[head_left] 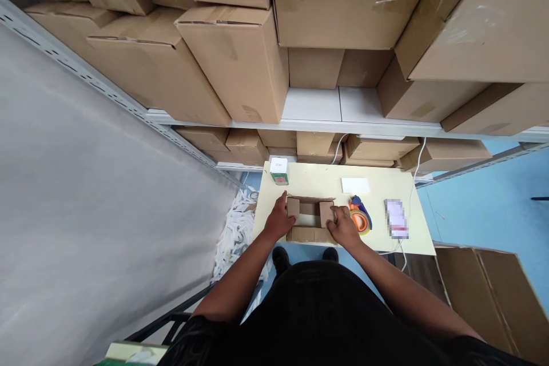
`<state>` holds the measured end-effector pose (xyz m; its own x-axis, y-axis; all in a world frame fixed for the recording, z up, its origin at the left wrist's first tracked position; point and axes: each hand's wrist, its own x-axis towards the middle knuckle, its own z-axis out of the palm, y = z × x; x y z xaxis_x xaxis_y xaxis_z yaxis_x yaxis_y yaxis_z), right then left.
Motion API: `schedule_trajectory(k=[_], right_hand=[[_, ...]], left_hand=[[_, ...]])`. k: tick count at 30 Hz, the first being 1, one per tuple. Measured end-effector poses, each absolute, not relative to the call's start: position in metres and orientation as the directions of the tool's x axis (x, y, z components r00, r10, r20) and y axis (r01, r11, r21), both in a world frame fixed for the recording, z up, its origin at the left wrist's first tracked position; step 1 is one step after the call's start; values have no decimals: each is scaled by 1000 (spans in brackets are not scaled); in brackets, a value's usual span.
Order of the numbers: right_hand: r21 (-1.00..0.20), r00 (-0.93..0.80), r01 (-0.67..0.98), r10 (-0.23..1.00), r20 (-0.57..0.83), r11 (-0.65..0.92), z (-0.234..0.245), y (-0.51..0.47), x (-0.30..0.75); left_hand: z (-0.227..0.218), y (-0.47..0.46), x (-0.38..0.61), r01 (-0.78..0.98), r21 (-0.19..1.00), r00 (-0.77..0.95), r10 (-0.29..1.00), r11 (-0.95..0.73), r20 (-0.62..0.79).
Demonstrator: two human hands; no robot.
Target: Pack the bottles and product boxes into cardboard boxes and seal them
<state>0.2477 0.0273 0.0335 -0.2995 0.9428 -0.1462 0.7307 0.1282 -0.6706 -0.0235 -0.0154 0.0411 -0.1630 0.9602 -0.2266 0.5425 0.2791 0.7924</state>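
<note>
A small brown cardboard box (309, 234) sits near the front edge of the pale table (309, 174), its flaps unsealed and a pale surface showing through the middle. At its left end, my left hand (278, 221) grips the side, thumb on the short flap and index finger stretched along the edge. The opposite end is held by my right hand (345, 226), with its fingers bent over the right short flap. Just right of that hand lies a blue and orange tape dispenser (360, 219).
A small white and green box (279, 170) stands at the table's back left. A white card (355, 185) and a phone (397, 218) on a cable lie to the right. Shelves of cartons (231, 57) rise behind. White paper strips (234, 234) cover the floor at left; a large carton (489, 297) is at right.
</note>
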Motion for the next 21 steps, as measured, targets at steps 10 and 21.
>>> schedule_trajectory(k=[10,21], right_hand=[[-754,-669,550,730,-141,359,44,7,292],[-781,-80,602,961,-264,-164,7,21,249]], left_hand=[[38,-18,-37,511,841,-112,984,176,-138],[35,-24,-23,572,801,-108,984,176,-139]])
